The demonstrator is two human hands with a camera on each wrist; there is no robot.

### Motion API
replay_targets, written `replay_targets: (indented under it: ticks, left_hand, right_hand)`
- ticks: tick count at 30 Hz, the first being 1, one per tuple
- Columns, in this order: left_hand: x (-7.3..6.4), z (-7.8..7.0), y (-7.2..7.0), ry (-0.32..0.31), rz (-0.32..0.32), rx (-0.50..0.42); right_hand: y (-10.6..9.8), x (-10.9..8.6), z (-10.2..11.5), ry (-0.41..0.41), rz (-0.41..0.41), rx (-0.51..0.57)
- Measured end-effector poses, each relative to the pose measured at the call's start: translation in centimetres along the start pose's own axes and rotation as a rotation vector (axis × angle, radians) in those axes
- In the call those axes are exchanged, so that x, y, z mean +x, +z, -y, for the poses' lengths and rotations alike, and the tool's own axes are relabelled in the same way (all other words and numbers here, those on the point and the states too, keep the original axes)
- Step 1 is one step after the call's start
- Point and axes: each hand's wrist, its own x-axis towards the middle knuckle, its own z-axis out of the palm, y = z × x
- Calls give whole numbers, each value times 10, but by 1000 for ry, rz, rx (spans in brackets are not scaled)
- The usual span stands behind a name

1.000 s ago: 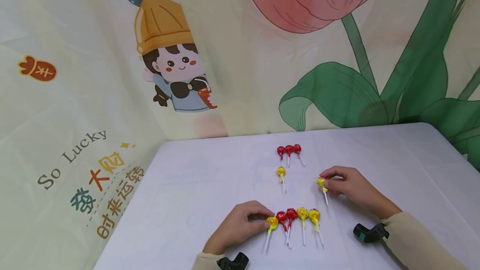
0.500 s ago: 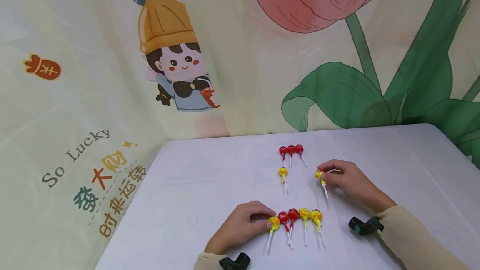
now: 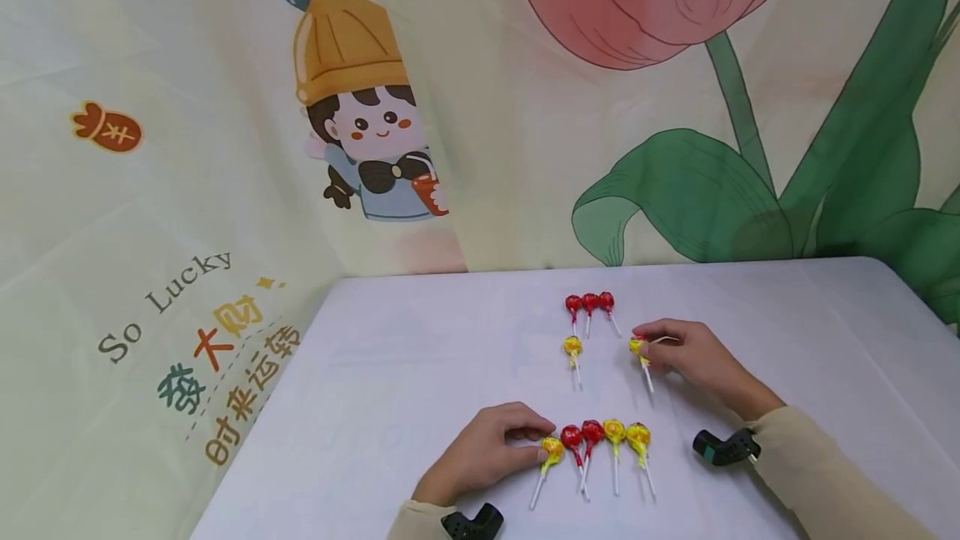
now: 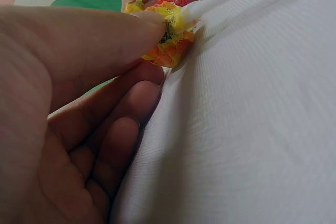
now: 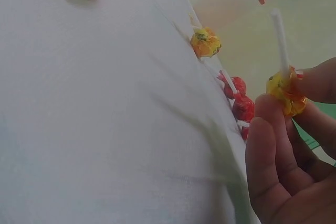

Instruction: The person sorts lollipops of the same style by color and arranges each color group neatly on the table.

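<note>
My left hand (image 3: 491,450) pinches a yellow lollipop (image 4: 170,51) by its wrapped head, at the left end of the front row. In that row lie two red lollipops (image 3: 592,432) and two more yellow lollipops (image 3: 614,431), sticks toward me. My right hand (image 3: 693,357) holds another yellow lollipop (image 5: 287,92) between thumb and fingers; its white stick points down and toward me in the head view. To the left of that hand, a single yellow lollipop (image 3: 573,346) lies below three red lollipops (image 3: 590,302) set side by side.
A white-covered table (image 3: 420,357) lies under everything, its far edge against a printed cloth backdrop (image 3: 510,148) with a tulip and a cartoon figure. A black wrist device (image 3: 726,447) is on the right sleeve, another (image 3: 474,523) on the left.
My right hand has moved away from me and a little left over the table, carrying its yellow lollipop. The left hand keeps its pinch in place. The head view has shifted slightly.
</note>
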Motion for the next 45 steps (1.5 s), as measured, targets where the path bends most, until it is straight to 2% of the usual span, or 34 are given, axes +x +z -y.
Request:
replay_targets:
  ticks: [8, 16, 25, 35, 45]
  left_hand:
    - [1, 0, 2, 2, 12, 6]
    - [0, -1, 1, 26, 16, 58]
    - [-1, -2, 0, 13, 16, 88]
    - [-1, -1, 0, 28, 14, 87]
    - [-1, -1, 1, 21, 14, 101]
  right_hand:
    - [4, 3, -5, 32, -8, -8]
    - [7, 5, -1, 59, -15, 10]
    - [10, 11, 2, 19, -6, 16]
    - [17, 23, 6, 2, 5, 7]
    - [22, 31, 10, -11, -1, -50]
